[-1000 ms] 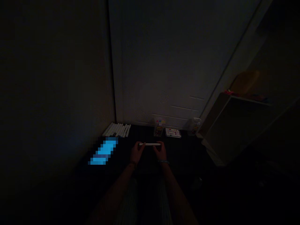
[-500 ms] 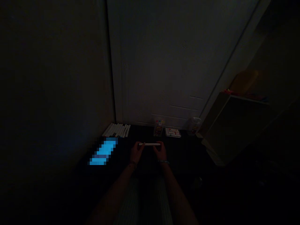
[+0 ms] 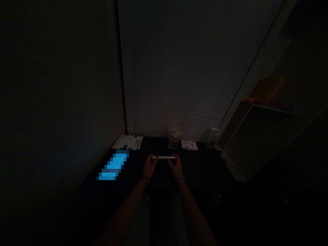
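A white marker (image 3: 163,158) lies level between my two hands above the dark table. My left hand (image 3: 149,166) pinches its left end with thumb and fingers. Its right end is gripped the same way by my right hand (image 3: 176,166), which has a band at the wrist. Beyond the hands stands a clear container (image 3: 174,140) with several colourful tips showing at its top. A flat pack of markers (image 3: 189,145) lies just right of that container. The scene is very dim, so finger details are hard to see.
Several white markers (image 3: 128,142) lie in a row at the back left, near a blue pixelated screen (image 3: 114,165). Another clear container (image 3: 212,137) stands at the back right. A box-like shelf (image 3: 246,136) leans beside the table (image 3: 202,174). A wall rises behind.
Almost nothing differs. Both hands keep the marker in the same place, and the view has shifted very slightly.
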Action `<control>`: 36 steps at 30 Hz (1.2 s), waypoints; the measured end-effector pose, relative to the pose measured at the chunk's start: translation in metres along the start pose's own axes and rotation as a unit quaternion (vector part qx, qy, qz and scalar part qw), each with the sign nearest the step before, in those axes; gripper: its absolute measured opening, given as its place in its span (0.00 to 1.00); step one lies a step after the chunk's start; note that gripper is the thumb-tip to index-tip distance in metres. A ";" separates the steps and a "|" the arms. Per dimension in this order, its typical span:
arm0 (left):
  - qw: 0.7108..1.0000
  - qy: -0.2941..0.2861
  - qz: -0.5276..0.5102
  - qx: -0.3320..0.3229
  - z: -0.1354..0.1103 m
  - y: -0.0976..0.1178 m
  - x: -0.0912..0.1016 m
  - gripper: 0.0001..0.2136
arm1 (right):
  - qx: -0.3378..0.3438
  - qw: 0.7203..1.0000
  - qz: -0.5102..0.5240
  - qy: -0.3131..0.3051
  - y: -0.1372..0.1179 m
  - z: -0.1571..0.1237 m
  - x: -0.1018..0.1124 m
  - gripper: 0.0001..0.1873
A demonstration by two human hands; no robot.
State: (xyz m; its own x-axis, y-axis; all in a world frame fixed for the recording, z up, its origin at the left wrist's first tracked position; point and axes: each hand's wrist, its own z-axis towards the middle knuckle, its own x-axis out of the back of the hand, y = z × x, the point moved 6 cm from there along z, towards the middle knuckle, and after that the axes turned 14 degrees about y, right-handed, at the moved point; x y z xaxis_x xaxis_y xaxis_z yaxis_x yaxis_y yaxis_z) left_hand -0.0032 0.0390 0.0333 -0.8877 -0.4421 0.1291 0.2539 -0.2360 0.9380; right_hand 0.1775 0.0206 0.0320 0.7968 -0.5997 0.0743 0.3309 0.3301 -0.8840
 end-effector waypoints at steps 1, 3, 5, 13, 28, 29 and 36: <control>1.000 0.000 0.000 0.002 0.000 0.000 0.000 0.19 | -0.001 1.000 -0.001 0.000 0.000 0.000 0.000 0.18; 1.000 0.000 0.005 0.007 0.000 -0.002 0.000 0.19 | -0.002 1.000 -0.006 0.001 0.001 0.000 0.000 0.18; 1.000 0.000 0.009 0.005 0.000 -0.003 0.000 0.19 | 0.002 1.000 -0.010 0.002 0.002 0.000 0.000 0.18; 1.000 0.005 0.009 0.003 0.000 -0.003 0.000 0.19 | 0.009 1.000 -0.019 0.006 0.001 0.000 0.001 0.17; 1.000 0.009 0.006 0.010 -0.001 0.001 0.000 0.19 | 0.001 1.000 -0.007 0.008 0.003 0.001 0.000 0.16; 1.000 0.009 0.008 0.009 -0.001 0.000 0.001 0.18 | 0.001 1.000 -0.004 0.008 0.003 0.001 0.000 0.16; 1.000 0.004 0.013 -0.002 0.000 -0.001 0.000 0.18 | 0.000 1.000 -0.010 0.002 0.001 0.000 0.002 0.16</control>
State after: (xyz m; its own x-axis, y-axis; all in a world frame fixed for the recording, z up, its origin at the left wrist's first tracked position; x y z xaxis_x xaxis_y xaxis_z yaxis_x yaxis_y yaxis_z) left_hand -0.0034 0.0399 0.0322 -0.8778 -0.4543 0.1517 0.2790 -0.2276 0.9329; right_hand 0.1796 0.0197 0.0317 0.7878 -0.6092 0.0909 0.3472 0.3175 -0.8824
